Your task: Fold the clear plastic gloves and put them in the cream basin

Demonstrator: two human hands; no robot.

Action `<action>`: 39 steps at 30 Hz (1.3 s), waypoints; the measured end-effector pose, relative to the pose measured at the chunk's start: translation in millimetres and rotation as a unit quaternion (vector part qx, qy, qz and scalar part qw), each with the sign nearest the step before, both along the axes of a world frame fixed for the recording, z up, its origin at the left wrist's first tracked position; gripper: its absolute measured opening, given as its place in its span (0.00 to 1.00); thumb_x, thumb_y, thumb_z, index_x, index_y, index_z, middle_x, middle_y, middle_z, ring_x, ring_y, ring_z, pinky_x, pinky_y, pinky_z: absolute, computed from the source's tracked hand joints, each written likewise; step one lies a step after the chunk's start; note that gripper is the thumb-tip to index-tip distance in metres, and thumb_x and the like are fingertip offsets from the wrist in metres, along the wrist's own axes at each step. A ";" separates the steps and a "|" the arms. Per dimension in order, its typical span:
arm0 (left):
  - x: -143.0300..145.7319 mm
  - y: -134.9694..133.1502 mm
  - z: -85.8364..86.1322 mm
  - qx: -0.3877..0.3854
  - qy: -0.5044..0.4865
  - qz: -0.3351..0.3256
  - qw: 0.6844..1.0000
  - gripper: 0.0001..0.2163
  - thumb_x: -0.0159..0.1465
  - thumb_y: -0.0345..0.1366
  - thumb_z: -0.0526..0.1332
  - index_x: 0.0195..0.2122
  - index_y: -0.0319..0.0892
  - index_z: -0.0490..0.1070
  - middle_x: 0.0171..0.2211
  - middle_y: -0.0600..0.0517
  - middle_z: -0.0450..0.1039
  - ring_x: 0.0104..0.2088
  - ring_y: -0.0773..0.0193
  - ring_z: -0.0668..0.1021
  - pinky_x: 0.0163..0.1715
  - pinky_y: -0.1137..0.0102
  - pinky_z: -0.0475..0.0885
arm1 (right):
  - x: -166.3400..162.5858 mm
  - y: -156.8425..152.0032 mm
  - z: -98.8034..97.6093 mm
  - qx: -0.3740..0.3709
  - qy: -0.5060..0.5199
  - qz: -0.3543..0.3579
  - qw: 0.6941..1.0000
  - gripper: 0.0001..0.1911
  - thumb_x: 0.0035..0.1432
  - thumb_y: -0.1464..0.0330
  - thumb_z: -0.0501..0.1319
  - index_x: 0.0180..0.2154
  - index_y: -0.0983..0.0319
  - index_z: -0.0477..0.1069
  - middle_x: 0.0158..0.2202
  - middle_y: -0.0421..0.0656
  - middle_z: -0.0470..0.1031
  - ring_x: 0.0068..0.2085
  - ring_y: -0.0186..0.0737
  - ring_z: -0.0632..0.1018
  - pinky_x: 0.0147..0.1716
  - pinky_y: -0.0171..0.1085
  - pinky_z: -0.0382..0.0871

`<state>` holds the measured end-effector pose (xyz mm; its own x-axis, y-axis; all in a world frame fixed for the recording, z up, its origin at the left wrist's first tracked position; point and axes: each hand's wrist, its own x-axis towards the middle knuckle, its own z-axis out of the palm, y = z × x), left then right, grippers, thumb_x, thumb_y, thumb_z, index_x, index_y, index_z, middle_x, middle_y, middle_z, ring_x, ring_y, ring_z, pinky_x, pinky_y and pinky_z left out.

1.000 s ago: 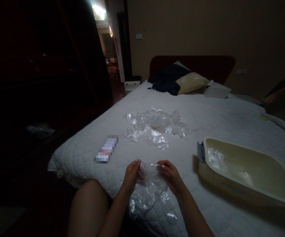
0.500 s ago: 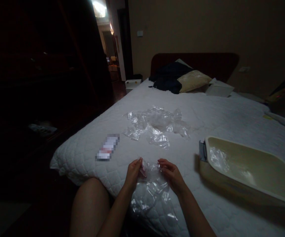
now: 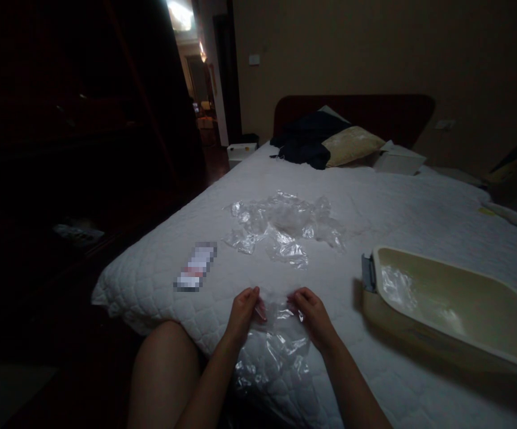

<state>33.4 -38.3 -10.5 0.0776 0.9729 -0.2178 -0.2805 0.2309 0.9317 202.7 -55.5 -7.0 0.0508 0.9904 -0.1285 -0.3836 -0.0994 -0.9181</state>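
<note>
Piece of clear, thin, glossy plastic film, wrinkled: one, held over the near edge of the bed, stretched between two bare hands and hanging below them. Whether bag or flat sheet, cannot be told.

Left hand: thumb and forefinger closed together on the upper left part of the film; the other fingers curled beneath, partly hidden.

Right hand: thumb and fingertips brought together on the upper right part of the film, level with the left hand and a short gap from it; remaining fingers bent.

Bed with white quilted cover: carries the film pile, tub and further items below.

Loose pile of crumpled clear plastic film: lying flat beyond the hands, toward the middle of the bed.

Flat oblong item, pixelated, pale with a pink band: near the bed's left edge, toward the near left corner; details obscured.

Deep cream plastic tub with rounded corners: on the bed to the right of the hands, running out of view; grey latch at its left end; shiny clear plastic inside.

At the far edge, before a dark reddish-brown headboard: dark navy cloth, beige pillow touching it, white box beside the pillow.
</note>
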 end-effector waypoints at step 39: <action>-5.5 1.4 8.4 -0.043 -0.101 0.024 0.994 0.21 0.51 0.41 0.62 0.44 0.40 0.61 0.35 0.47 0.73 0.31 0.61 0.77 0.33 0.65 0.72 | 7.9 11.3 -8.1 -0.034 -0.049 -0.163 0.985 0.18 0.42 0.57 0.64 0.33 0.61 0.67 0.25 0.39 0.72 0.25 0.36 0.74 0.26 0.38 0.69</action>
<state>27.9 -36.9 -2.1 0.0815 0.9550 -0.2851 -0.4729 0.2888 0.8324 210.6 -44.2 -15.1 0.3794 0.9091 -0.1721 -0.3149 -0.0480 -0.9479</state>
